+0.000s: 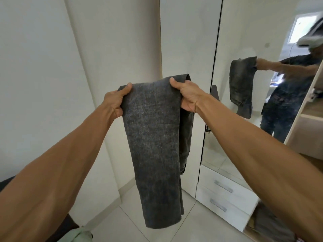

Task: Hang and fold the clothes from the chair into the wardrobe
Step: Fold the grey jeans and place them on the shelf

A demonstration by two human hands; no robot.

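A pair of dark grey jeans [155, 140] hangs folded lengthwise in front of me, its lower end a little above the tiled floor. My left hand [116, 102] grips the top left edge of the fold. My right hand [185, 96] grips the top right edge, thumb over the cloth. Both arms are stretched out at chest height. The wardrobe [311, 123] stands open at the right with wooden shelves, and folded dark clothes [272, 226] lie at its bottom. A pale green garment [78, 235] shows at the lower left edge.
A mirrored wardrobe door [248, 84] reflects a person holding the jeans. Below the mirror are two white drawers [225, 194] with metal handles. A white wall and pillar [111, 49] fill the left. A dark chair edge [7, 182] sits at far left.
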